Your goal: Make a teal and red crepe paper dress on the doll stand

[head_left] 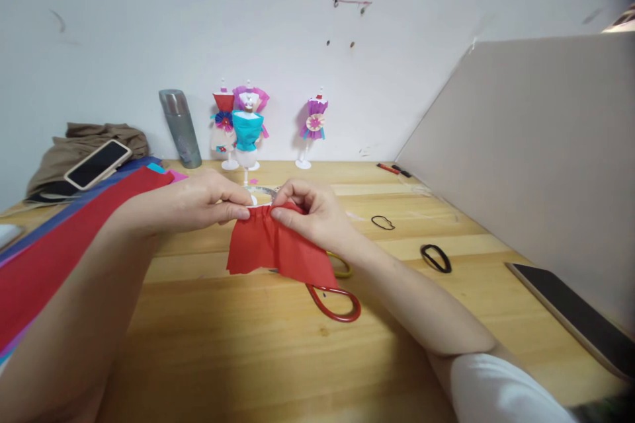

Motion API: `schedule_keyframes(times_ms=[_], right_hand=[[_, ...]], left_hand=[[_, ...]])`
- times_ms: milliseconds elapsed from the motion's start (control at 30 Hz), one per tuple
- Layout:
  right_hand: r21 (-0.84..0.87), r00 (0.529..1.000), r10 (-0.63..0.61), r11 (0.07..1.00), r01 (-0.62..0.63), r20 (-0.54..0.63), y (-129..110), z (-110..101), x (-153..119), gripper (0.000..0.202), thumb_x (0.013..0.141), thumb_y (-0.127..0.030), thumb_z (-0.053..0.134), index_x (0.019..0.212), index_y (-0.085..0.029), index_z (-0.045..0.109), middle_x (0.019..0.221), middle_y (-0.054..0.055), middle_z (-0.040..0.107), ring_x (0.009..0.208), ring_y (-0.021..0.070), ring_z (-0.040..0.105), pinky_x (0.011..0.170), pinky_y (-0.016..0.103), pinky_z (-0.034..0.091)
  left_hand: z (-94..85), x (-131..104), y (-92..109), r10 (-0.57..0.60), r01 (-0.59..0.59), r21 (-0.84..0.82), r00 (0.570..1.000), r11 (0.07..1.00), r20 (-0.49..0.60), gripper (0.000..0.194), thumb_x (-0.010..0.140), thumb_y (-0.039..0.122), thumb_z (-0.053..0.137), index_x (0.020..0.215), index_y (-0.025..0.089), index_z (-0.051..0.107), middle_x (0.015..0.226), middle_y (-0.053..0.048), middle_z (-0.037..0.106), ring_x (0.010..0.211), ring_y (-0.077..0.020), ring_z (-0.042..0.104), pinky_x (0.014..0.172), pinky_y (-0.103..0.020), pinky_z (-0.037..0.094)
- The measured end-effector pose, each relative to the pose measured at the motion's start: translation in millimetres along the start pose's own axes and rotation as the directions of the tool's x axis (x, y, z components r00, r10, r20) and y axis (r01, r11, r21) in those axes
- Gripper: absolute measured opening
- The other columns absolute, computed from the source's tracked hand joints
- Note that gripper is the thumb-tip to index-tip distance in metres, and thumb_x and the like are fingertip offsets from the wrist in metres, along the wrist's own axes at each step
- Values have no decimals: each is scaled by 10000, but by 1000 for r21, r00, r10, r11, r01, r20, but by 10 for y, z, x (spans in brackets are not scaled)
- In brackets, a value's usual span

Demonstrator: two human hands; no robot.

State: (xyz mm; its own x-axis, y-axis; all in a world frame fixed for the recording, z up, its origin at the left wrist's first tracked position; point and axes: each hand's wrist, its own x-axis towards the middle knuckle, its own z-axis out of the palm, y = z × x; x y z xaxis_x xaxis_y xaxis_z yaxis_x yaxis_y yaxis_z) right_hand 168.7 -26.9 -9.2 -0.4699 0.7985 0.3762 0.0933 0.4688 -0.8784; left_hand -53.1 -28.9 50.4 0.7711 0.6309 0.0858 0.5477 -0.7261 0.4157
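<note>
My left hand (208, 201) pinches the top edge of a piece of thin red cloth (265, 244) between thumb and fingers. On the same edge, to the right, my right hand (310, 208) also pinches it. Small gathers run down from that edge, and the lower part hangs loose over the table. Partly covered by the cloth are scissors, whose red handle loop (358, 307) shows below it; a yellowish loop (344, 268) peeks out above. Just behind my hands stands a small dress form (248, 132) in a turquoise top, its base partly hidden.
More dressed forms, including one in purple (316, 120), stand by the wall near a grey flask (181, 129). Red material (99, 225) and a phone (98, 164) lie left. Rightward are hair ties (436, 258), a dark tablet-like slab (570, 317) and a white partition (536, 158).
</note>
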Motion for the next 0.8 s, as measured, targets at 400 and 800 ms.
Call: schedule_keyframes(times_ms=[400, 800], right_hand=[[61, 998, 64, 996, -62, -25, -13, 40, 2, 191, 742, -297, 661, 708, -211, 494, 570, -83, 431, 532, 86, 373, 540, 237, 295], [81, 984, 151, 986, -143, -92, -9, 34, 40, 272, 658, -312, 714, 719, -216, 467, 535, -110, 395, 518, 73, 352, 526, 234, 255]], left_hand=[[23, -5, -19, 28, -26, 49, 998, 998, -48, 292, 912, 246, 505, 631, 173, 540, 538, 42, 440, 496, -86, 388, 483, -203, 294], [57, -24, -25, 76, -67, 157, 996, 985, -53, 288, 940, 230, 505, 672, 169, 590, 601, 0, 557, 564, -121, 482, 557, -240, 347]])
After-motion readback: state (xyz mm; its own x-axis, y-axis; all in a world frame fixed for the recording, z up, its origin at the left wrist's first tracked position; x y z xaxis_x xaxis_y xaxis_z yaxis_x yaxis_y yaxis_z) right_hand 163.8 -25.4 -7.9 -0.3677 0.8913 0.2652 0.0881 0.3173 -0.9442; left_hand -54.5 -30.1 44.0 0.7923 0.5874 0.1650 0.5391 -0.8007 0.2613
